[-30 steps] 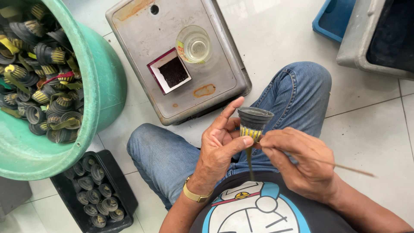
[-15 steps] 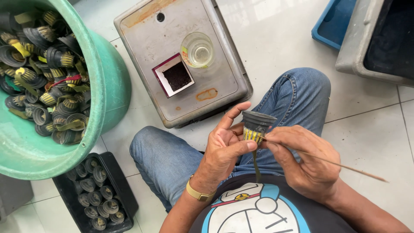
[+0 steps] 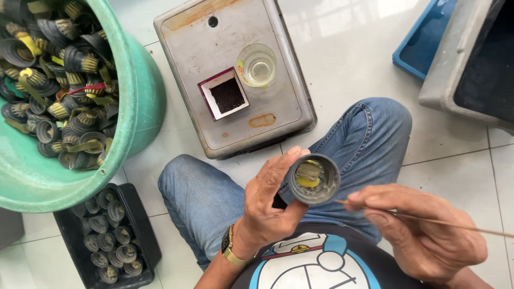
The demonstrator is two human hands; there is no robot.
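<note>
Far left of the grip, a green basin holds a heap of dark cups with yellow cores, and below it a black tray carries more of them in rows. The left hand is closed around a dark round cup, its open mouth turned up toward the camera, yellow core visible inside; directly above the grip sits a grey metal box bearing a clear glass and a small square dish. Just right of the cup, the right hand pinches a thin stick, its tip touching the cup's rim.
</note>
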